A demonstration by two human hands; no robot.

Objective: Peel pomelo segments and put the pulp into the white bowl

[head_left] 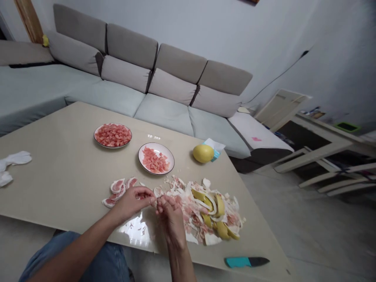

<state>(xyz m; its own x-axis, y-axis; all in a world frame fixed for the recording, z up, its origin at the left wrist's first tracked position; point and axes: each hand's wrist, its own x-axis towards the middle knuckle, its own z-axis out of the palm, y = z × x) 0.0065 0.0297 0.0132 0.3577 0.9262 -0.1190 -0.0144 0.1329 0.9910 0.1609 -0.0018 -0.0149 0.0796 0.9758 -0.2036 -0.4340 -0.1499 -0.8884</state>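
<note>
My left hand [133, 200] and my right hand [172, 217] meet over the beige table [58, 164], fingers pinched together on a small piece of pomelo flesh between them. Just left of my left hand lie a few unpeeled pink pomelo segments [117, 190]. To the right of my right hand spreads a heap of yellow rind and white pith scraps [208, 213]. Beyond the hands stands a white plate [156, 158] partly filled with peeled pink flesh, and farther left a second plate [112, 135] heaped with it.
A whole yellow pomelo [203, 153] rests by a tissue pack near the table's far right edge. A teal-handled knife [246, 261] lies at the near right corner. White tissues [13, 162] sit at the left. A grey sofa [132, 78] runs behind the table.
</note>
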